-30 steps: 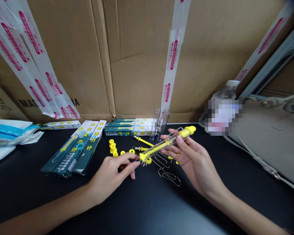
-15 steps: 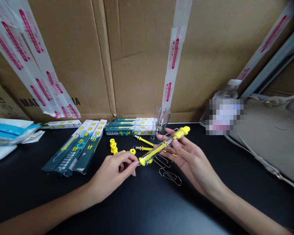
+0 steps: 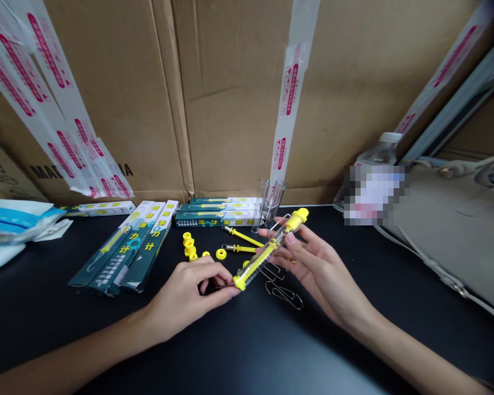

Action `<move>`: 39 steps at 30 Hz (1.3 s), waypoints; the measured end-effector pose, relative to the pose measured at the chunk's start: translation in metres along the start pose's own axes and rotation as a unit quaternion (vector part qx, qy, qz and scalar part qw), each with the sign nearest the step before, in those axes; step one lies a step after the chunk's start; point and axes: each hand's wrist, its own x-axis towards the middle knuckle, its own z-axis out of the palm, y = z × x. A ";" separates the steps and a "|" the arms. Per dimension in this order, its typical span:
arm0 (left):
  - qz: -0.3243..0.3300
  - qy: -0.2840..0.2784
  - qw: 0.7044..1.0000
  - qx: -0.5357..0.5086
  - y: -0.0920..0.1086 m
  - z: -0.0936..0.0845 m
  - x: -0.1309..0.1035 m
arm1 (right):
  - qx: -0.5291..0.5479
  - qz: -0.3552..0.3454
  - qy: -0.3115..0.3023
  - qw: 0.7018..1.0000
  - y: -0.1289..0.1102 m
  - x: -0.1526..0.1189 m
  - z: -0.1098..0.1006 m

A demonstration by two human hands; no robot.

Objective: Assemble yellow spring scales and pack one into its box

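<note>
A tubular spring scale (image 3: 256, 262), clear with yellow ends and a yellow inner rod, slants between my hands above the black table. My right hand (image 3: 319, 263) grips it near the upper yellow cap, thumb on top and fingers behind. At the lower end my left hand (image 3: 189, 293) pinches the thin metal hook, largely hidden by the fingers. Behind the scale lie yellow rods with springs (image 3: 242, 249), partly covered. Loose wire hooks (image 3: 287, 296) rest just below my right fingers. Small yellow caps (image 3: 188, 245) sit beyond my left hand.
Two clear tubes (image 3: 276, 206) stand upright near printed scale boxes (image 3: 218, 215). More boxes (image 3: 125, 247) lie at left, beside a blue-white packet (image 3: 20, 219). A bottle (image 3: 385, 151) and a grey bag (image 3: 453, 219) are at right. Large cardboard (image 3: 234, 109) walls the back.
The spring scale's lower end has dipped slightly towards me, and the scale tilts more steeply. My left fingers have shifted a little, with more of the hook's wire showing. The view has moved slightly.
</note>
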 end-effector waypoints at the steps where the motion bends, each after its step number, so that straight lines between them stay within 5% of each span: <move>1: 0.001 0.003 1.000 0.006 0.000 0.000 0.000 | 0.002 0.004 0.001 1.000 0.000 0.000 0.000; 15: 0.095 0.024 0.993 0.065 0.003 0.002 -0.006 | -0.012 0.030 -0.044 0.999 0.004 -0.003 0.003; 22: 0.078 0.040 0.986 0.138 0.003 0.003 -0.009 | -0.001 0.040 -0.057 0.998 0.005 -0.004 0.006; 31: 0.103 -0.083 0.973 0.191 0.005 0.004 -0.008 | 0.029 0.085 -0.116 0.989 0.009 -0.008 0.011; 39: 0.087 -0.123 0.963 0.223 0.006 0.002 -0.010 | 0.097 0.108 -0.158 0.977 0.009 -0.007 0.011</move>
